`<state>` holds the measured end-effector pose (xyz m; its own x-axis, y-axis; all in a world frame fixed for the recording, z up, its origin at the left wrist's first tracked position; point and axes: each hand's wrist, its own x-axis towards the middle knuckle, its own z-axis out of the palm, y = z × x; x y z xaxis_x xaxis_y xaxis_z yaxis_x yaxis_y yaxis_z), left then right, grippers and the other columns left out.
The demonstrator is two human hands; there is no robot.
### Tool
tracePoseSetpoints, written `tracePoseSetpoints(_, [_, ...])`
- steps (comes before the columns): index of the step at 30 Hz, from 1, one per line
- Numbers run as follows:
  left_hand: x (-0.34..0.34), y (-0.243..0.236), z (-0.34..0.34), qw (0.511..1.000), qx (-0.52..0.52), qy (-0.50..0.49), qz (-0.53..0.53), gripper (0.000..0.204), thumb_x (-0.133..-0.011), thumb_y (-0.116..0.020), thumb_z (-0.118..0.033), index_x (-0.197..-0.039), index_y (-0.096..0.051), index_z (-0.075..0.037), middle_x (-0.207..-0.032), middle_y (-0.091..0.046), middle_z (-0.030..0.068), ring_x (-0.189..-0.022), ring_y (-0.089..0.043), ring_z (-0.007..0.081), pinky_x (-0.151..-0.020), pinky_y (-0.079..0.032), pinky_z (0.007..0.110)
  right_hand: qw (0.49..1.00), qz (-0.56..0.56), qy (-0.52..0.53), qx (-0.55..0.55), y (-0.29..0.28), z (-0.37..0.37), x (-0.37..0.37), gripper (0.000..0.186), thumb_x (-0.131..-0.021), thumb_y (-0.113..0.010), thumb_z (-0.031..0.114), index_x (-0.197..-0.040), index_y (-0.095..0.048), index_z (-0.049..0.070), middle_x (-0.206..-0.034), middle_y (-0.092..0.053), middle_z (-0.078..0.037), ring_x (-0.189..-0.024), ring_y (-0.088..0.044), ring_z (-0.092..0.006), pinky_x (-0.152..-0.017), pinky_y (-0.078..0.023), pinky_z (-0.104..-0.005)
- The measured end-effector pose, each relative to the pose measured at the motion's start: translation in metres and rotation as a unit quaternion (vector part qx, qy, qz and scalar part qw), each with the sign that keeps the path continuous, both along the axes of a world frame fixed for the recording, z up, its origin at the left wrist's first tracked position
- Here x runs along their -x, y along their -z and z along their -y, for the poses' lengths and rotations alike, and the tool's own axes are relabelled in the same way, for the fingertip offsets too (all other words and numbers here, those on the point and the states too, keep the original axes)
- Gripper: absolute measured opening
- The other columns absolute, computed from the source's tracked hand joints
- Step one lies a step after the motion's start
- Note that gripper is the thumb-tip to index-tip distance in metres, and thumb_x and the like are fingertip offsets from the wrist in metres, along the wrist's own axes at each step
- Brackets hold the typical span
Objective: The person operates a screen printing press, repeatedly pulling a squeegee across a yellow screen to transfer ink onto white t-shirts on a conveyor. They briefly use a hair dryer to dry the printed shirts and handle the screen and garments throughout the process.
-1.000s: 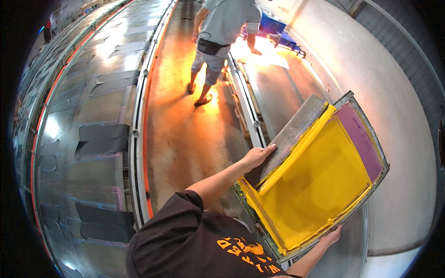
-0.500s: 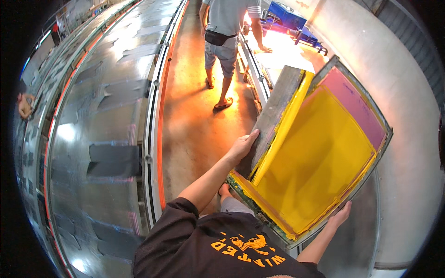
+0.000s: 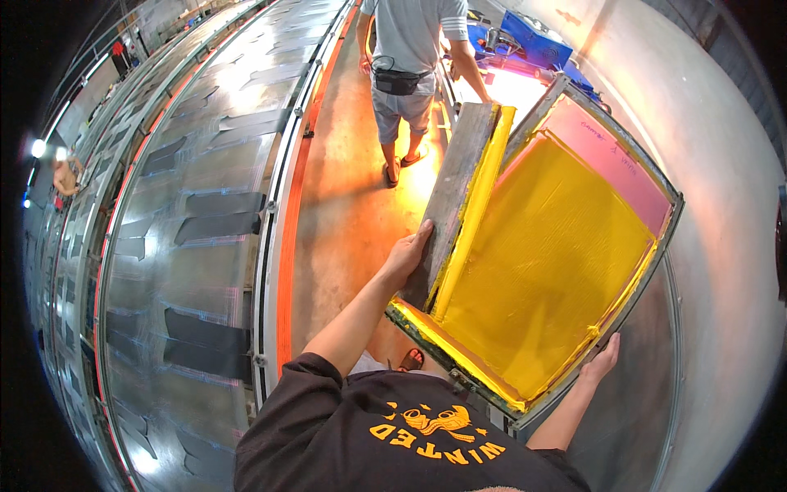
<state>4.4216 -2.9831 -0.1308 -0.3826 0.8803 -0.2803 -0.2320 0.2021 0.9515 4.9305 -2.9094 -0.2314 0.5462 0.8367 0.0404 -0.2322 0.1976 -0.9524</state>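
A screen printing frame hangs tilted in front of me, its mesh coated with wet yellow ink and a pink band at the far end. Along its left side lies a squeegee with a grey wooden handle and a yellow-smeared edge. My left hand is closed on the handle's outer edge, thumb on top; its other fingers are hidden underneath. My right hand grips the frame's near right edge from outside, fingers partly hidden below it.
On the left runs a long printing table with dark fabric pieces, edged by a metal rail. A co-worker in grey walks ahead down the aisle. Blue equipment glows brightly at the far right, beside a pale wall.
The frame and squeegee have shifted slightly left in view, still in both my hands. The co-worker's legs have moved in a step, and the table's fabric pieces have shifted past me.
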Motion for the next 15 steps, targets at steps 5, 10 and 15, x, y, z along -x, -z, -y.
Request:
tracePoseSetpoints(5, [0.016, 0.008, -0.011, 0.999, -0.010, 0.032, -0.015, 0.069, -0.097, -0.057, -0.069, -0.107, -0.077, -0.004, -0.096, -0.074, 0.0068, -0.084, -0.067, 0.0136, -0.080, -0.052, 0.029, 0.998, 0.049, 0.020, 0.018, -0.007, 0.012, 0.016, 0.059, -0.106, -0.052, 0.030, -0.151, -0.044, -0.008, -0.161, -0.041, -0.018, -0.148, -0.039, -0.0282, -0.123, -0.028, -0.0380])
tracePoseSetpoints(10, [0.038, 0.011, -0.054, 0.994, -0.027, 0.093, -0.043, 0.067, -0.098, -0.056, -0.067, -0.109, -0.076, -0.004, -0.098, -0.074, 0.0058, -0.088, -0.066, 0.0127, -0.083, -0.051, 0.028, 0.997, 0.049, 0.060, 0.023, -0.018, 0.022, 0.027, 0.059, -0.106, -0.051, 0.029, -0.150, -0.043, -0.010, -0.161, -0.041, -0.019, -0.148, -0.040, -0.0290, -0.123, -0.029, -0.0379])
tracePoseSetpoints(15, [0.051, 0.016, -0.128, 0.988, -0.051, 0.143, -0.002, 0.066, -0.100, -0.058, -0.063, -0.113, -0.076, -0.001, -0.104, -0.075, 0.0066, -0.095, -0.066, 0.0141, -0.089, -0.050, 0.029, 0.994, 0.039, 0.092, 0.034, -0.042, 0.020, 0.037, 0.062, -0.106, -0.051, 0.029, -0.151, -0.040, -0.012, -0.161, -0.038, -0.021, -0.147, -0.040, -0.0310, -0.122, -0.031, -0.0396])
